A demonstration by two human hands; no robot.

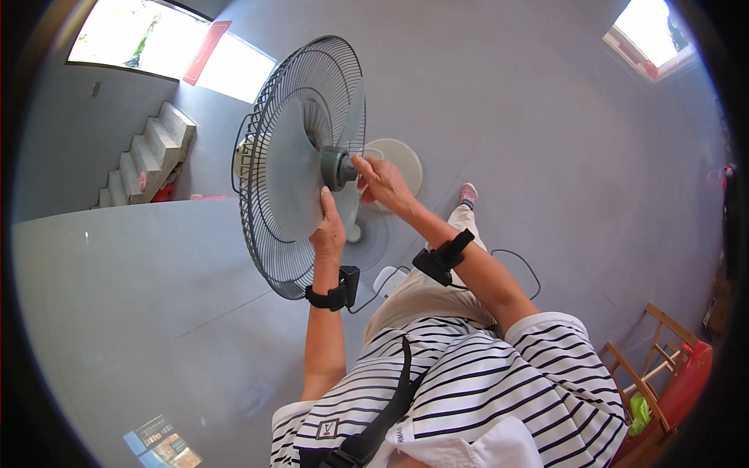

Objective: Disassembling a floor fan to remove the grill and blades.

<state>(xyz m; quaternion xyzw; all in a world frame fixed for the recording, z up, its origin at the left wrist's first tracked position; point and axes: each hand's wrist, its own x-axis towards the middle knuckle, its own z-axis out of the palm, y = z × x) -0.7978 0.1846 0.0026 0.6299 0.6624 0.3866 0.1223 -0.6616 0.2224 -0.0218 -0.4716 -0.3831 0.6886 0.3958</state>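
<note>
A fan (pixel 304 168) stands before me with its blades exposed in front of the dark wire rear guard (pixel 269 257). Its translucent grey-blue blades (pixel 290 175) surround a grey hub (pixel 334 168). My left hand (pixel 329 230) holds a lower blade near the hub, thumb on the front face; its other fingers are mostly hidden. At the hub's front end, my right hand (pixel 382 183) has its fingers curled and closed round the grey blade nut (pixel 351 168), which they partly cover. Below the fan head, the round cream base (pixel 406 164) shows on the floor.
Concrete steps (pixel 148 156) rise at the far left beside a bright opening. A wooden chair (pixel 644 382) with a red cover (pixel 690 382) stands at the lower right. Cables run from the black wrist bands (pixel 335 296). A round grey shape (pixel 374 242) lies below the fan.
</note>
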